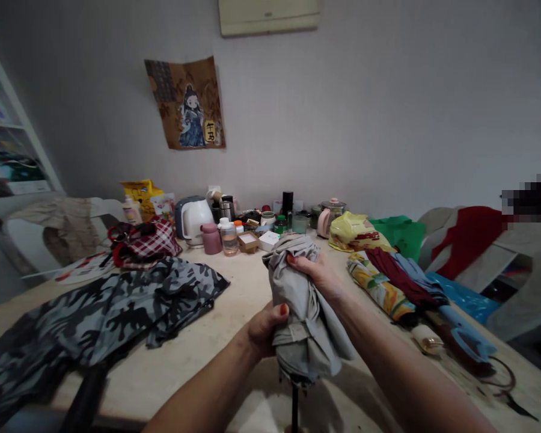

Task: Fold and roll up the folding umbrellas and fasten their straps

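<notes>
Grey umbrella (300, 307) stands gripped between left hand (265, 329) below and right hand (318, 272) above.

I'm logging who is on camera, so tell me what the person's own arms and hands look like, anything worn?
Both forearms are bare, with no sleeves, watch or bracelet in view. The left hand and right hand wear no gloves; the visible nails carry red-orange polish. No rings can be made out.

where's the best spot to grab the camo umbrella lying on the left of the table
Probably the black handle of the grey camouflage folding umbrella, coming from the near table edge. It sticks out toward the person, rigid and bare, while the canopy lies loose and half spread. Both hands are busy: left hand and right hand clasp the grey folded umbrella.
</notes>
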`<control>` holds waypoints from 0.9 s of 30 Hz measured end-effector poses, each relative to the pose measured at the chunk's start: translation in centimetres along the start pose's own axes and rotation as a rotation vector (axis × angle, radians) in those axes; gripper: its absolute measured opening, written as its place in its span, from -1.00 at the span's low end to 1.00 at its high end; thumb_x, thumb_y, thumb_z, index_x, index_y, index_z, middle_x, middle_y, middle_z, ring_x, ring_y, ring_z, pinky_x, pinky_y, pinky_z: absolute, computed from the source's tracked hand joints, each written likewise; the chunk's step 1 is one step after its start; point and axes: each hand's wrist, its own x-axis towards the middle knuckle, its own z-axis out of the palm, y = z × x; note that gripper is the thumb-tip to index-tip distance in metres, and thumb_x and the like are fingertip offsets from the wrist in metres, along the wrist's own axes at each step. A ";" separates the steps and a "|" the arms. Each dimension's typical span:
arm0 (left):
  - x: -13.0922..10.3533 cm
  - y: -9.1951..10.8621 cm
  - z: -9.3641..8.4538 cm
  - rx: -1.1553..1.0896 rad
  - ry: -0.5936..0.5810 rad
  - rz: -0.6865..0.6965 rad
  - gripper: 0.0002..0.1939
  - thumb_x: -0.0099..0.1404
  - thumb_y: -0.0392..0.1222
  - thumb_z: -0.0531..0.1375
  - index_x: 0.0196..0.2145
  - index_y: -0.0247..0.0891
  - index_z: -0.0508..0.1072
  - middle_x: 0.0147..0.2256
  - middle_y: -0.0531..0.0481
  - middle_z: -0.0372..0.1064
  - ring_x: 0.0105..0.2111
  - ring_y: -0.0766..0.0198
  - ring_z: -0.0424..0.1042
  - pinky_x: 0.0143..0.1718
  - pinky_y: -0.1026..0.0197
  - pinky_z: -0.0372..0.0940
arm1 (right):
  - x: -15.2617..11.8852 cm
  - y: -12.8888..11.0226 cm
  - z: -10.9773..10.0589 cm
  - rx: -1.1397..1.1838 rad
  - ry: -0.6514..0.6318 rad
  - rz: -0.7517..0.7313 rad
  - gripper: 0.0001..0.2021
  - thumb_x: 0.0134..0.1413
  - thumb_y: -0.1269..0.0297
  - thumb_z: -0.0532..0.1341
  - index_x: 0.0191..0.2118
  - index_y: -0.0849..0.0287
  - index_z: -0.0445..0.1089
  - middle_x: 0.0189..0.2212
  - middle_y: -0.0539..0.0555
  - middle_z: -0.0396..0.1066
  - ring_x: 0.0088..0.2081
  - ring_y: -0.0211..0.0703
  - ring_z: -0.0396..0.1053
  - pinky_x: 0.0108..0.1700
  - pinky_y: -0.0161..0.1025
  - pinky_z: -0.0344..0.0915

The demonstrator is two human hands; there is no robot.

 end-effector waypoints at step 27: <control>-0.9 1.7 -2.2 -0.151 0.029 0.195 -0.66 0.05 -0.07 0.44 -0.31 -0.39 0.59 -0.42 -0.08 0.58 -0.43 0.22 0.54 -0.32 0.27 0.38 | -6.0 -7.9 -0.3 -0.844 -0.819 -0.516 -0.79 0.06 0.62 0.10 -0.24 0.18 0.28 -0.18 0.11 0.37 -0.22 -0.25 0.33 -0.19 -0.31 0.30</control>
